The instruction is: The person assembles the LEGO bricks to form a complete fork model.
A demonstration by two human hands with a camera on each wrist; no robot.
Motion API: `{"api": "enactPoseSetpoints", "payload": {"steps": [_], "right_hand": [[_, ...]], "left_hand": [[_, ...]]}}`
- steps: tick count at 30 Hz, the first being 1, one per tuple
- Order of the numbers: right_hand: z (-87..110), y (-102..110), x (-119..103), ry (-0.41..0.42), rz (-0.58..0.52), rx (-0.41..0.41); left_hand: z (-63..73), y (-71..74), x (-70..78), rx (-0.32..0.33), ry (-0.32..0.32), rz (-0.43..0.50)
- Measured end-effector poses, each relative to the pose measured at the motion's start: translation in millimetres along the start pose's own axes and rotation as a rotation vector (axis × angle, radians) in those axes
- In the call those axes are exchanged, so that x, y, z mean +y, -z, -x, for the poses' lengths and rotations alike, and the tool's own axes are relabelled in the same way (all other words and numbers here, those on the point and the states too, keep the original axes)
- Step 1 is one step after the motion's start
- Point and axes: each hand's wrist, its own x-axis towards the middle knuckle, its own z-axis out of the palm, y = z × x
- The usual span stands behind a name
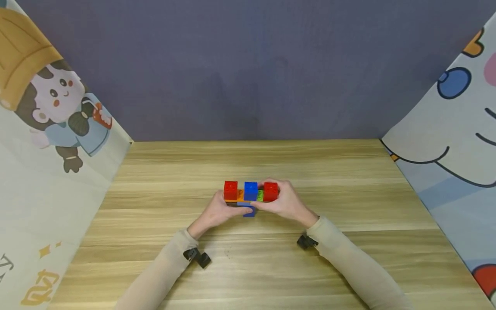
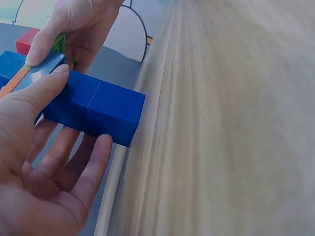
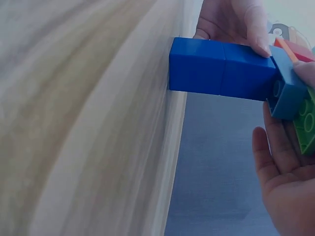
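A toy building-block structure stands upright near the table's middle. Two stacked blue blocks (image 2: 93, 105) form its column, with a lighter blue block (image 3: 288, 88) above them. Over that, an orange plate (image 1: 241, 194) and a green plate (image 3: 306, 120) reach out to the two sides. On top sit a left red block (image 1: 230, 190), a middle blue block (image 1: 250, 190) and a right red block (image 1: 271, 191). My left hand (image 1: 218, 210) grips the structure from the left, thumb across the upper column. From the right, my right hand (image 1: 286, 202) holds it, thumb against the lighter blue block.
The wood-grain table (image 1: 248, 275) extends around both hands. A dark grey panel (image 1: 252, 69) rises at the back. Printed cartoon panels flank the left (image 1: 42, 189) and right (image 1: 438, 129) sides. Each sleeve has a small black device at the wrist.
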Motion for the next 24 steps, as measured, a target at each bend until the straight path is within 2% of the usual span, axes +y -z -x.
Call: {"api": "enactPoseSetpoints", "payload": {"steps": [6,14,24], "right_hand": [[-0.5,0.6,-0.6,0.007,0.013,-0.013],[-0.4,1.4,-4.1,-0.006,0.054,-0.027],[2.6,-1.3,-7.0,-0.034,0.044,-0.005]], "left_hand": [[-0.7,0.3,-0.5,0.012,0.025,-0.022],[-1.2,0.7,-1.4,0.011,0.020,-0.026],[-0.7,0.8,-0.7,0.000,-0.004,-0.024]]}}
